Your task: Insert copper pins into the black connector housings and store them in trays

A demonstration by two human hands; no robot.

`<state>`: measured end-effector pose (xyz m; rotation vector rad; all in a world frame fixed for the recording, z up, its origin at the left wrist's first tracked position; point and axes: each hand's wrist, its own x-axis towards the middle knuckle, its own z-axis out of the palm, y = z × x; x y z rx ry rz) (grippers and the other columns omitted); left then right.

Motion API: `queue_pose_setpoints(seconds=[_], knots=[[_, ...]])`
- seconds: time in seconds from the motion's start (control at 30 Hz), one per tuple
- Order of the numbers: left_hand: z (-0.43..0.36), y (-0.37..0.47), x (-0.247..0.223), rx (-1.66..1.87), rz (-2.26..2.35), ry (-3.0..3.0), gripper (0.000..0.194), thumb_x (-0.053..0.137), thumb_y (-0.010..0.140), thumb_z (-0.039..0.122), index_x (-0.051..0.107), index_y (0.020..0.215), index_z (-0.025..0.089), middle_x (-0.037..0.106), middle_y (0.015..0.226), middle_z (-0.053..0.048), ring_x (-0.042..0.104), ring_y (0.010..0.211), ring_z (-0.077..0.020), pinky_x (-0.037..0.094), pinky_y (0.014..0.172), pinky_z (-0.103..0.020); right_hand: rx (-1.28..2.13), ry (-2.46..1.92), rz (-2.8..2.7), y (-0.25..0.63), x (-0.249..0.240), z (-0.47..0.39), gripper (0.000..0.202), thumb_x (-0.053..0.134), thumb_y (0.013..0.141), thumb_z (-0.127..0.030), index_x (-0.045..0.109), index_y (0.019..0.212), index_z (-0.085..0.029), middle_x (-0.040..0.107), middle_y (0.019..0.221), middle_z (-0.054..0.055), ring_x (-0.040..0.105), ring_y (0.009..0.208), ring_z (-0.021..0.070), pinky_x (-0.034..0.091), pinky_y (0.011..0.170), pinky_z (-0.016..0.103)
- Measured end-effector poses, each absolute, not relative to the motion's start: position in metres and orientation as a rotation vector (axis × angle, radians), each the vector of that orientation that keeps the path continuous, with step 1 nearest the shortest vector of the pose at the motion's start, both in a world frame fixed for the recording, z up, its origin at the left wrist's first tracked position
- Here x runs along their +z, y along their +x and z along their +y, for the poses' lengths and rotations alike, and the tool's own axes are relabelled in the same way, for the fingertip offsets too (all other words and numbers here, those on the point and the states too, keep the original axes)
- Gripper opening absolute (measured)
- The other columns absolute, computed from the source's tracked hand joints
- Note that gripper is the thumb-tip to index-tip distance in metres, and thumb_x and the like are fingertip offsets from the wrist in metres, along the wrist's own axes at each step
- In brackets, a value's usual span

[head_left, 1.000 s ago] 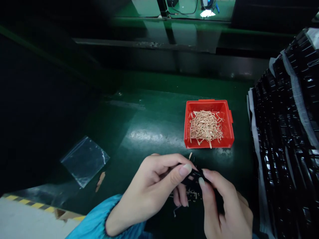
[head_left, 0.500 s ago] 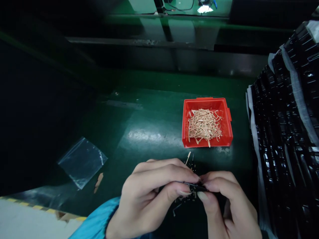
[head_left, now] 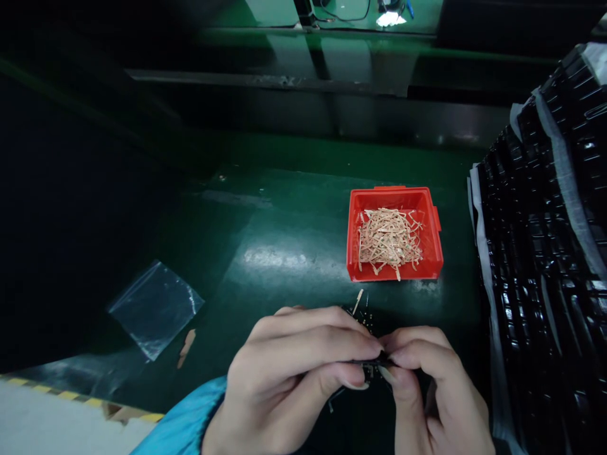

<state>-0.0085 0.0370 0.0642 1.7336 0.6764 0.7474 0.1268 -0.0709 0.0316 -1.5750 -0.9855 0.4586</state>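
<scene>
Between both hands is a small thin black part (head_left: 379, 360), mostly covered by fingers, so its exact kind cannot be made out. My left hand (head_left: 298, 373) is closed, pinching the part's left side between thumb and fingers. At its right end, my right hand (head_left: 429, 379) pinches it with thumb and index finger. Under and behind the fingers, tiny loose bits (head_left: 367, 316) lie scattered on the green table (head_left: 284, 221). One thin tan strip (head_left: 358, 301) lies just beyond my fingertips.
A red bin (head_left: 395, 275) holding a heap of thin tan strips (head_left: 389, 240) stands beyond my hands. Stacked black trays (head_left: 545, 253) with pale edging rise at the right. On the left lie a clear zip bag (head_left: 156, 309) and a brown scrap (head_left: 186, 348).
The fingers of my left hand have shifted slightly and cover more of the black part, with the thumb a little lower. My right hand stays nearly in place, still pinching.
</scene>
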Motion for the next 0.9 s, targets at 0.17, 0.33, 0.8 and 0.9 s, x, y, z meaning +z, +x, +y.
queue_pose_setpoints(seconds=[0.17, 0.33, 0.8, 0.9], knots=[[0.0395, -0.0097, 0.0645, 0.732, 0.641, 1.776, 0.032, 0.08, 0.099, 0.01, 0.088, 0.122, 0.03, 0.089, 0.1, -0.003, 0.084, 0.081, -0.0187, 0.065, 0.073, -0.022, 0.495, -1.585, -0.986, 0.1272, 0.0293, -0.0722, 0.018, 0.057, 0.107, -0.011, 0.065, 0.101, -0.025, 0.075, 0.096, -0.004, 0.075, 0.086, 0.0079, 0.056, 0.078, 0.02], [0.0417, -0.0095, 0.0635, 0.775, 0.617, 1.9, 0.017, 0.077, 0.104, 0.018, 0.087, 0.116, 0.025, 0.089, 0.1, -0.006, 0.085, 0.08, -0.0195, 0.066, 0.073, -0.023, 0.495, -1.601, -1.02, 0.1296, 0.0262, -0.0736, 0.017, 0.058, 0.106, -0.009, 0.064, 0.104, -0.025, 0.074, 0.1, -0.004, 0.074, 0.091, 0.008, 0.055, 0.085, 0.021], [0.0467, -0.005, 0.0598, 0.876, 0.514, 2.045, 0.022, 0.067, 0.112, 0.029, 0.079, 0.102, 0.014, 0.086, 0.091, -0.006, 0.085, 0.076, -0.014, 0.064, 0.069, -0.016, 0.32, -1.565, -1.208, 0.1349, 0.0266, -0.0686, 0.023, 0.057, 0.102, -0.001, 0.067, 0.099, -0.021, 0.078, 0.093, 0.0, 0.076, 0.085, 0.0103, 0.058, 0.076, 0.022], [0.046, -0.0036, 0.0586, 0.869, 0.496, 2.024, 0.022, 0.067, 0.112, 0.029, 0.079, 0.102, 0.013, 0.086, 0.09, -0.007, 0.084, 0.075, -0.0142, 0.063, 0.068, -0.017, 0.251, -1.552, -1.233, 0.1359, 0.026, -0.0662, 0.028, 0.055, 0.098, 0.004, 0.068, 0.095, -0.021, 0.078, 0.089, 0.001, 0.078, 0.084, 0.0119, 0.06, 0.075, 0.023]])
